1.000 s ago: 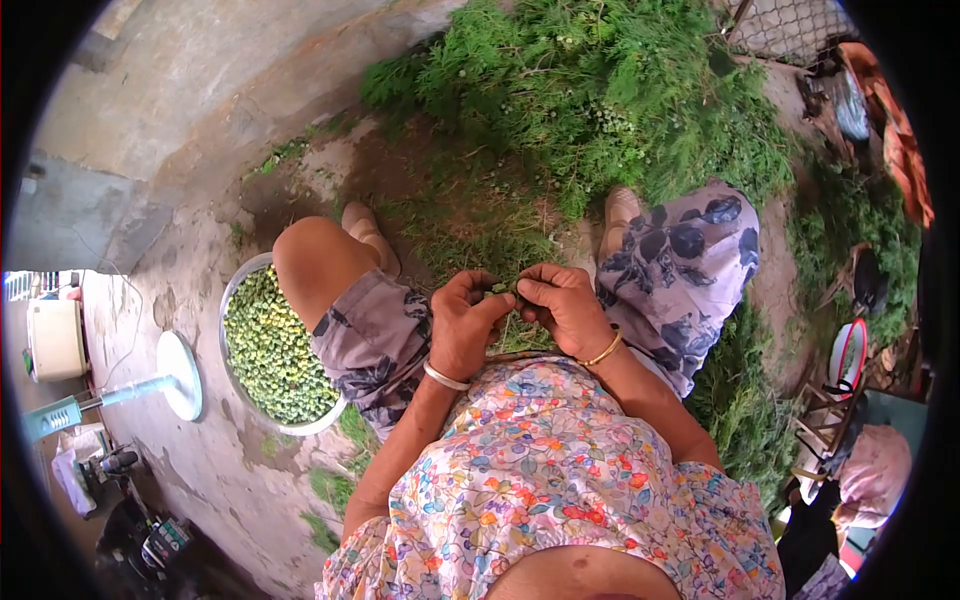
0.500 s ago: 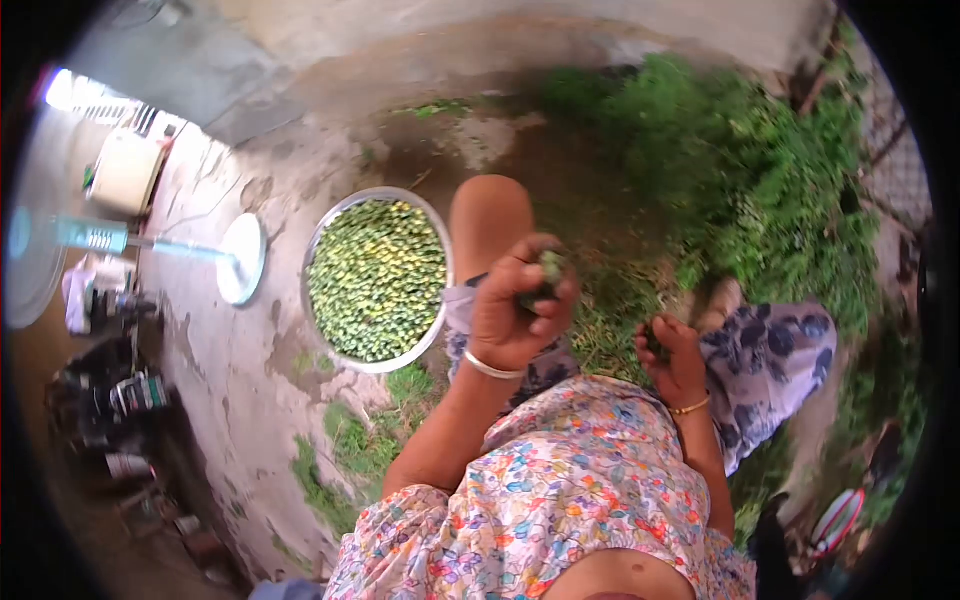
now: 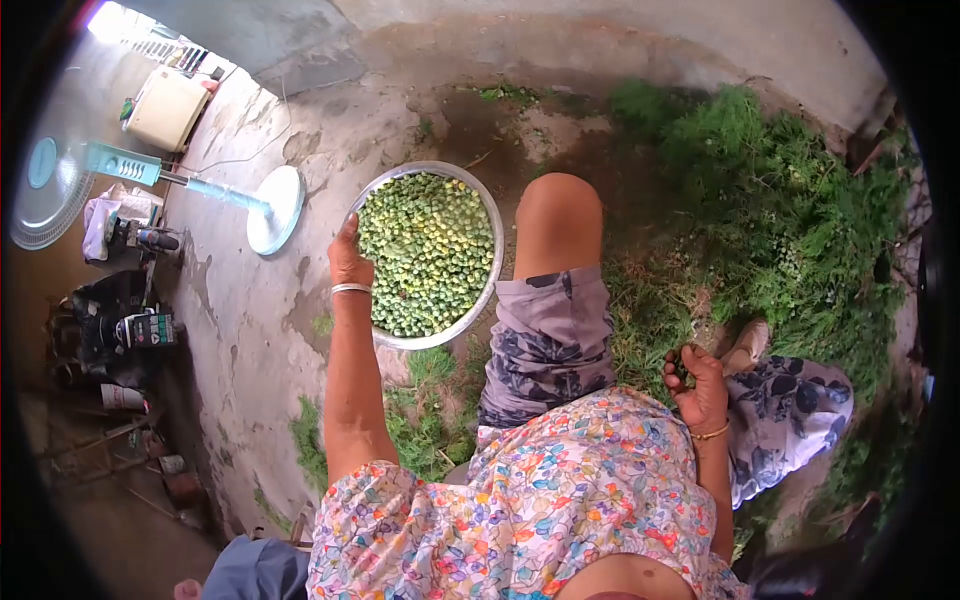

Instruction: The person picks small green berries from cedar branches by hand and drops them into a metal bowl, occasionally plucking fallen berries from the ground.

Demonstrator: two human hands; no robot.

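Note:
A round metal basin point(image 3: 498, 255) on the ground to the left is filled with small round green and yellowish fruits point(image 3: 425, 250). My left hand point(image 3: 350, 258), with a silver-coloured bangle at the wrist, is closed at the basin's left rim, its thumb side uppermost. Part of its fingers is hidden. Beside my right lower leg, my right hand point(image 3: 697, 385) is held with curled fingers and wears a thin gold-coloured bangle. Something dark shows among those fingers, too small to name.
Heaped cut green plants point(image 3: 770, 220) cover the ground at the right. A pale blue standing fan point(image 3: 275, 210) rises left of the basin. Near my left elbow lie more green sprigs point(image 3: 435, 400). A concrete wall point(image 3: 620, 40) runs along the far side.
My left hand has moved from above my knee, where it held small green fruits, out to the basin's left rim. The right hand stays curled near my right leg. The view has shifted.

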